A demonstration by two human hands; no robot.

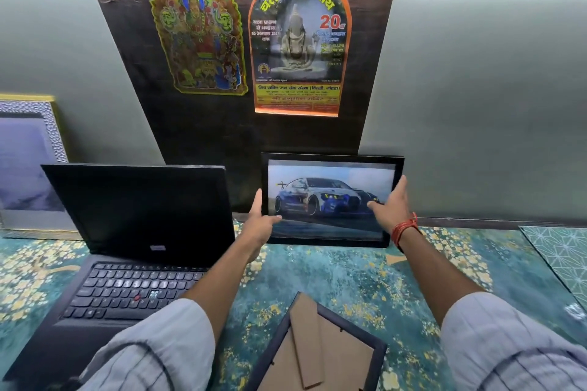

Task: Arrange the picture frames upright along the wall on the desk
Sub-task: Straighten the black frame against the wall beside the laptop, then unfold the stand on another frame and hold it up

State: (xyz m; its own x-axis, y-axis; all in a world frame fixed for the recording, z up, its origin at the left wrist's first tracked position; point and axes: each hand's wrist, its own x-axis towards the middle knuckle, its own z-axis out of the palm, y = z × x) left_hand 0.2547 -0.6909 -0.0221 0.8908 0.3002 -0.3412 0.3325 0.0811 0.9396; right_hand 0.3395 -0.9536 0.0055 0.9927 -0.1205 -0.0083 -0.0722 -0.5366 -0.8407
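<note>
Gripping the car frame [330, 200] with my left hand [261, 221] and right hand [390, 206] at its short sides, long axis level, top leaning wallward.

Leaning on the wall [476, 105] at the worktop [365, 282] rear: car picture frame [330, 165], right of the open laptop [136, 232]. Behind the laptop, another frame [28, 149]. Nearest, a face-down frame [320, 349].

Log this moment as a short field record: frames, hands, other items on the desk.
car frame: upright, leaning against the wall
left hand: gripping its left edge
right hand: on its right edge
second frame: face down, near edge of desk, stand showing
third frame: gold-edged, leaning at the wall, far left
laptop: open, left of car frame
</note>
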